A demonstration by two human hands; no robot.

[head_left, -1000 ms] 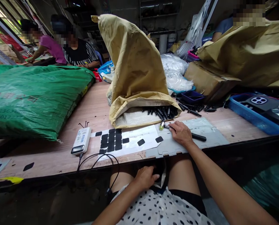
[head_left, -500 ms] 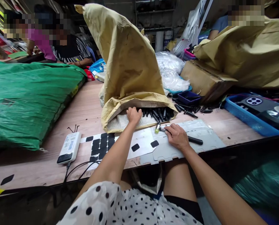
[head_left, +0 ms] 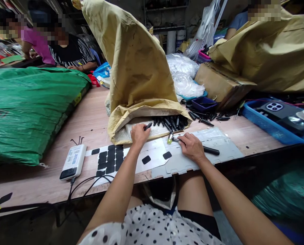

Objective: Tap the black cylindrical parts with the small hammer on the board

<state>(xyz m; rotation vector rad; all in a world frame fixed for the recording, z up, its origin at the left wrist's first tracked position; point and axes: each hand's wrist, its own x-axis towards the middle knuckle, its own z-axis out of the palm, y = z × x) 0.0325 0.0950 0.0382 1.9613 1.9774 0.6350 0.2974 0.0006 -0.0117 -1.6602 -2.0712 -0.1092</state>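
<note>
A wooden worktop [head_left: 96, 112] in a crowded workshop carries a tan paper sack [head_left: 139, 68], its mouth lying open toward me and full of black sticks [head_left: 171, 122]. My left hand [head_left: 139, 135] reaches straight out to the sack's mouth, arm extended, thumb and fingers pinching one black stick [head_left: 148, 126] at its lip. My right hand [head_left: 192, 147] rests in front of the sack on a grey mat [head_left: 218, 139], knuckles up, closed around a small hammer [head_left: 170, 137] whose head lies nearest the sack.

Long wooden worktable [head_left: 96, 112] in a dim workshop, shelving [head_left: 164, 17] behind
</note>
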